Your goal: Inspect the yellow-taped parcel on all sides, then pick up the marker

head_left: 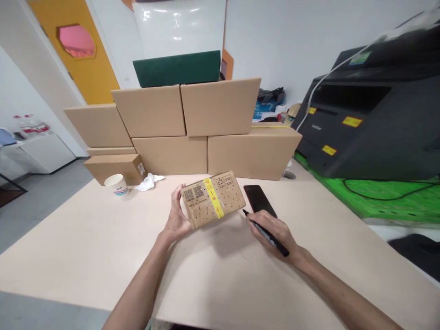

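Note:
My left hand (178, 214) grips the left end of a small cardboard box (199, 210), holding it tilted above the table. Yellow tape (214, 197) with red marks runs across the box, and printed codes, symbols and many short dark pen strokes cover the face turned to me. In my right hand (275, 233) is a black marker pen (270, 238), uncapped, its tip close to the lower right corner of the box. A small gap seems to lie between tip and box. Just beyond my right hand lies a black phone (258, 200).
Stacked cardboard boxes (170, 156) with a dark green box (177, 68) on top line the table's back. A paper cup (116, 185) and crumpled tissue (149, 182) sit at left. To the right, a large black printer (371, 123) rests on a green surface (395, 197).

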A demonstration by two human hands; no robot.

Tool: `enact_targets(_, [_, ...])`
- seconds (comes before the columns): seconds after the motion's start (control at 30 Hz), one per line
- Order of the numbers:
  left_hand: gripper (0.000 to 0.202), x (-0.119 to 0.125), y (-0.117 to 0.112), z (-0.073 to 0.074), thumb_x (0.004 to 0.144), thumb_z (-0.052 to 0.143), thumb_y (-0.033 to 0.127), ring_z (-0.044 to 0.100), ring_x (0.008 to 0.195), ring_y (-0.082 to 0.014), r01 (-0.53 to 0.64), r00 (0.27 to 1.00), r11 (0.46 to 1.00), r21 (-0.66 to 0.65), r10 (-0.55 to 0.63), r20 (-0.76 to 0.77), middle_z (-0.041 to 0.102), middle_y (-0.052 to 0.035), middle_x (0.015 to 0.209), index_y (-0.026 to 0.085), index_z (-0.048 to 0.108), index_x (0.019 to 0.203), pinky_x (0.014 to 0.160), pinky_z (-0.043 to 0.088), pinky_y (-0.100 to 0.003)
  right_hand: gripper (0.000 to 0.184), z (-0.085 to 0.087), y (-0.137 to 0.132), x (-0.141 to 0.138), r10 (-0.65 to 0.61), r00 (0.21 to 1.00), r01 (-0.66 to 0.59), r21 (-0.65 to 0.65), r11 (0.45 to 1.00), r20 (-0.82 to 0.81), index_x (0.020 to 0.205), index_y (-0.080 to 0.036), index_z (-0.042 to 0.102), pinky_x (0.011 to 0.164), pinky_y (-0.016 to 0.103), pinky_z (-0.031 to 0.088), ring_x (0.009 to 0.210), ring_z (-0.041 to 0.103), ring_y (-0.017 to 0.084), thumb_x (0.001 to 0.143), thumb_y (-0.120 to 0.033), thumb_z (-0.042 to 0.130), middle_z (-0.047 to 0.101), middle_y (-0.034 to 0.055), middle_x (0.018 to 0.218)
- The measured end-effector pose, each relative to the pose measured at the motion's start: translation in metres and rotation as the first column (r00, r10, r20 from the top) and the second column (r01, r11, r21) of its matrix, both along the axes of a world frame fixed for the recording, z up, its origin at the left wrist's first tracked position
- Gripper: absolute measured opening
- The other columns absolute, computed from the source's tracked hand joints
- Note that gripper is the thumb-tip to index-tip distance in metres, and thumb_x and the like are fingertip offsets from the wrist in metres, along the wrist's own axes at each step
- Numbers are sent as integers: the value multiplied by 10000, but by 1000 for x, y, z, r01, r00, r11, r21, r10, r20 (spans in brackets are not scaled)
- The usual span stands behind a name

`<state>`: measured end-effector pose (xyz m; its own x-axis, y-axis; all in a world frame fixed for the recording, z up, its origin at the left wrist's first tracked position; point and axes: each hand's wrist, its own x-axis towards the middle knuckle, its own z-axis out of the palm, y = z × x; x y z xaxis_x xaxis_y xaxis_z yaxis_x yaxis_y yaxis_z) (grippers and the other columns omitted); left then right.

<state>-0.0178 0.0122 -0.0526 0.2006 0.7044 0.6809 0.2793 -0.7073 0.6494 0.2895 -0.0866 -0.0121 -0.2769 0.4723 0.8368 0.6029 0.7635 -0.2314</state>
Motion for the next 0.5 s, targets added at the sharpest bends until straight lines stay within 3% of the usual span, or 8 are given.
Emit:
enact_targets(0.17, [1383,-1,-1,1,500,1014,510,474,1459,-417,14,1000,1000,-11,-14,-11,376,-189,1571,297,207,1603,1218,410,-622,197,5,1,-1,-66,990,68,11,998,-124,1083,-240,724,624,289,607,671,740,188,948,-114,653,757,44,830])
enact_targets(0.5, [1389,0,-1,-1,498,1011,530,468,1467,-404,11,1000,1000,-13,-11,-9,362,-191,1585,302,200,1603,1214,418,-615,244,-22,-4,-4,52,998,-49,-111,993,26,1127,-231,680,638,268,606,704,733,173,990,-77,550,736,53,857])
